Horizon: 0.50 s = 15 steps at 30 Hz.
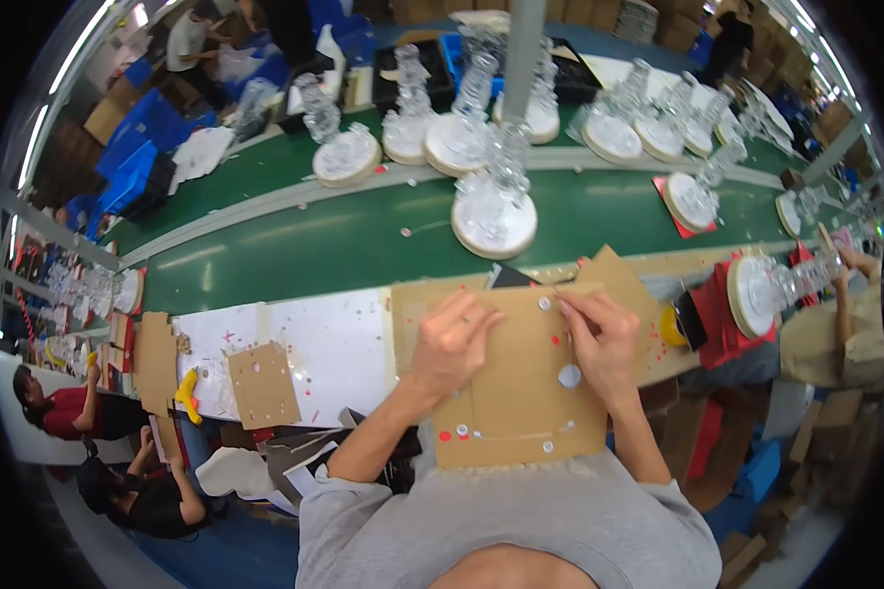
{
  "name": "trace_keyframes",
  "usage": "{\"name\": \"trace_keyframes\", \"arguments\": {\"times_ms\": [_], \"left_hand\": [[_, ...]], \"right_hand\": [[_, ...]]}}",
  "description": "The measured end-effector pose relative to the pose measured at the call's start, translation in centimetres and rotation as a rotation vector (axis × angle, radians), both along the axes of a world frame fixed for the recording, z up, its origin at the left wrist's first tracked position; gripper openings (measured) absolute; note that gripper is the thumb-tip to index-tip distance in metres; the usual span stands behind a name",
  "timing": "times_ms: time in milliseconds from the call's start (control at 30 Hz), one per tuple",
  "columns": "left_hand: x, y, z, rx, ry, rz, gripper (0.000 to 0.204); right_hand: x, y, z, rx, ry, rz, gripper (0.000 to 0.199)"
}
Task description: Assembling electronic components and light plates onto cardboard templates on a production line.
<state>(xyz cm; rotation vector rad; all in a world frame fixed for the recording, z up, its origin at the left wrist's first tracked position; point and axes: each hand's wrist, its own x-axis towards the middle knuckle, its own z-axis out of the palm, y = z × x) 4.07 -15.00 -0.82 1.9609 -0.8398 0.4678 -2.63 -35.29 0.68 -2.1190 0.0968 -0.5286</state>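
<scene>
A flat brown cardboard sheet [521, 393] with small round holes lies in front of my chest, its near edge against my grey shirt. Over its upper left part is my left hand [455, 342], fingers drawn together in a pinch; what sits between them is hidden. My right hand [604, 339] is at the upper right of the sheet, thumb and forefinger pinched close to a small hole. Whatever it pinches is too small to make out. Red dots [555, 341] are scattered on the cardboard.
Glass pieces on round white bases [494, 221] stand along the green conveyor [354, 231]. To the left, a yellow glue gun [187, 395] and another holed cardboard piece [263, 385] lie on the white tabletop [334, 329]. At right a co-worker's hand [855, 260] holds a glass piece.
</scene>
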Motion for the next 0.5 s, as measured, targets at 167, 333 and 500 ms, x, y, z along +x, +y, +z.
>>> {"name": "trace_keyframes", "arguments": {"times_ms": [167, 333, 500], "left_hand": [[-0.3, 0.5, 0.0, -0.012, 0.070, -0.018, 0.008], [-0.4, 0.9, -0.6, -0.020, 0.145, 0.001, 0.009], [-0.9, 0.0, -0.3, 0.009, 0.071, -0.006, 0.010]], "right_hand": [[0.8, -0.8, -0.6, 0.045, -0.068, 0.015, 0.017], [0.9, -0.3, -0.9, 0.046, -0.135, 0.062, 0.022], [1.2, 0.3, -2.5, -0.296, -0.302, 0.200, 0.027]]}}
